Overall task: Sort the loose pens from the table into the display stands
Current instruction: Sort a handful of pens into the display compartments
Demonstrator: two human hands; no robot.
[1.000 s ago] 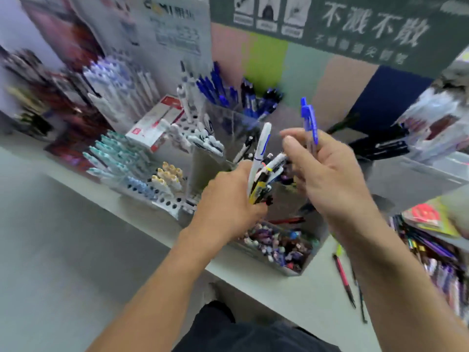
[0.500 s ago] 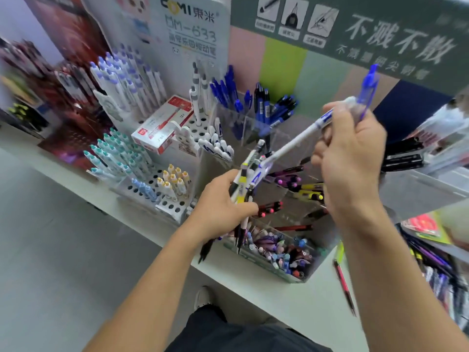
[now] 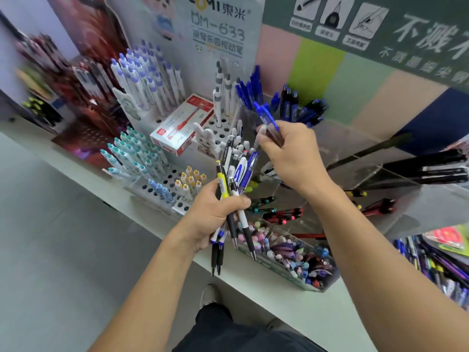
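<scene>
L hand (image 3: 213, 219) grips a bundle of pens (image 3: 229, 189) over the bench (image 3: 291, 308) edge, fingers wrapped round it, prob. as stock. R hand (image 3: 291, 153) pinches one blue pen (image 3: 265, 115), cap up, near the clear stand w/ blue pens (image 3: 299, 107), likely its slot.

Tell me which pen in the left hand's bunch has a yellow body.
The yellow pen at the bunch's left edge, above the left hand; the others are white, black or blue.

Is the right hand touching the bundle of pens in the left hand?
Apart. The head view shows the right hand, holding a blue pen, clear of the bundle.
</scene>
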